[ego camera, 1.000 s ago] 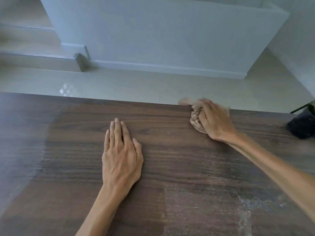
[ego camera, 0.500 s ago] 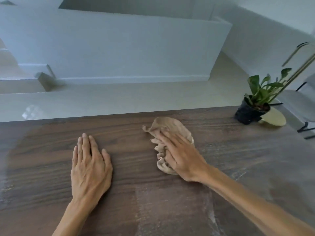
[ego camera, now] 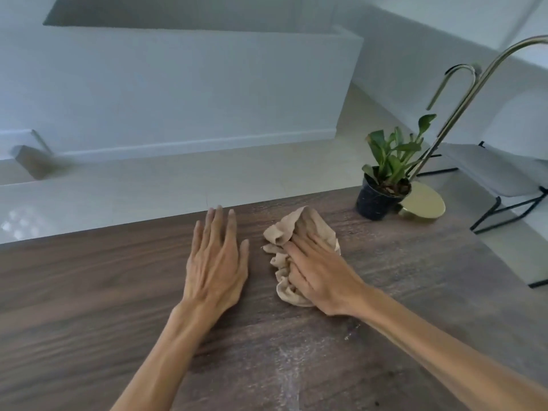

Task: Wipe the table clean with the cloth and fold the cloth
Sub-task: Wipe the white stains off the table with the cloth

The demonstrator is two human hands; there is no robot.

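The dark wood-grain table (ego camera: 89, 292) fills the lower view, its surface streaked with a pale dusty film near the bottom centre and on the right side. Compared with half a second ago, the view has swung so both hands sit further right and nearer the far edge, and the left hand now lies much closer to the cloth than before. The right hand (ego camera: 318, 271) has kept its place on the beige cloth (ego camera: 299, 229), pressing down with fingers spread and nearly straight; the fabric is soft, crumpled into ruffled folds at its left side, with a peak rising at the far end. The left hand (ego camera: 215, 262) rests flat on the bare wood, fingers straight and together, holding nothing, just beside the cloth. At the far right corner stands a leafy potted plant (ego camera: 382, 185) in a speckled black pot, touching a round brass lamp base (ego camera: 424, 203) whose slim curved stem rises upward.
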